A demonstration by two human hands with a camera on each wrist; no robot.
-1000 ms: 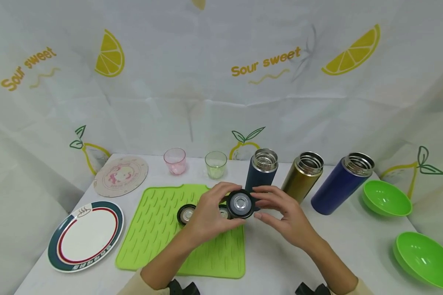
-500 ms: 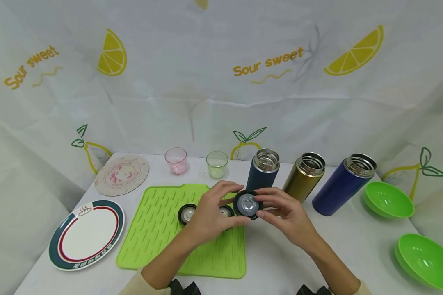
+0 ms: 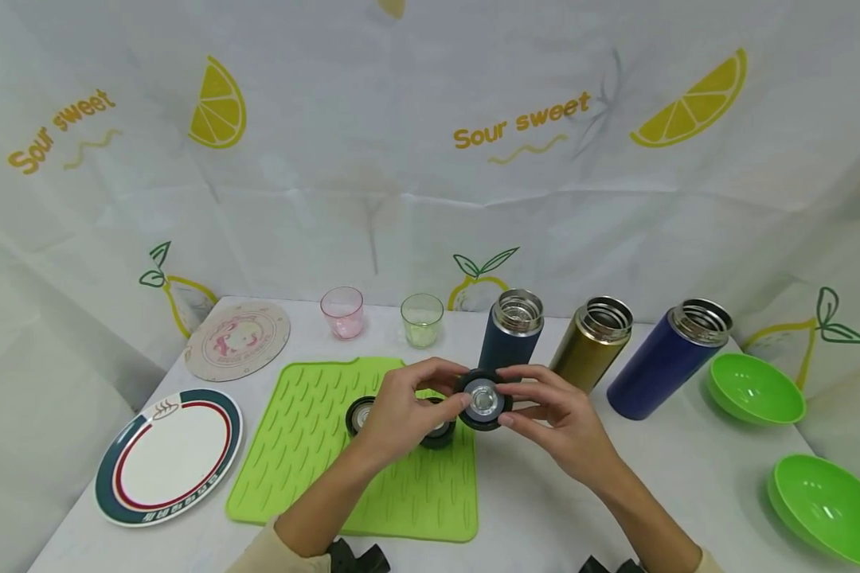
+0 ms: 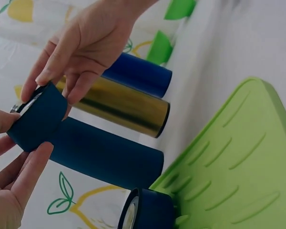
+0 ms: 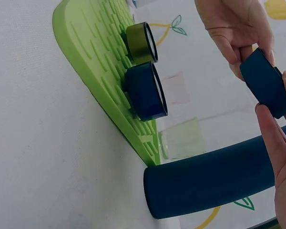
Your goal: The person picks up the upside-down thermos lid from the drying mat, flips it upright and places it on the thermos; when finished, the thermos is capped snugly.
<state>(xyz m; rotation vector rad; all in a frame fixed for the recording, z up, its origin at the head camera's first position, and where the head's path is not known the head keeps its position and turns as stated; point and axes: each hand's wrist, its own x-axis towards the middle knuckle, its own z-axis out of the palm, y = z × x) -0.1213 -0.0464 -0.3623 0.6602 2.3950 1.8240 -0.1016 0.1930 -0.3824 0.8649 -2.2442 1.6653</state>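
A dark teal bottle lid (image 3: 484, 406) is held up between both hands, its silver-grey underside facing the head camera. My left hand (image 3: 399, 418) pinches its left side, with the thumb over the underside. On the right side, fingers and thumb of my right hand (image 3: 555, 415) grip the rim. Just behind stands an uncapped dark teal flask (image 3: 505, 348), then a gold flask (image 3: 580, 362) and a blue flask (image 3: 645, 374), also uncapped. Below the left hand, a blue lid (image 5: 145, 93) and a gold lid (image 5: 140, 45) rest underside up on a green mat (image 3: 315, 469).
A pink glass (image 3: 342, 314) and a green glass (image 3: 421, 322) stand at the back. On the left lie a round pink-patterned mat (image 3: 236, 341) and a rimmed plate (image 3: 168, 461). Two green bowls, one farther back (image 3: 752, 390) and one nearer (image 3: 827, 509), sit at the right.
The lid has moved slightly right, and my right hand has closed its fingers onto the rim. My left thumb has shifted up onto the underside, uncovering more of the blue lid below.
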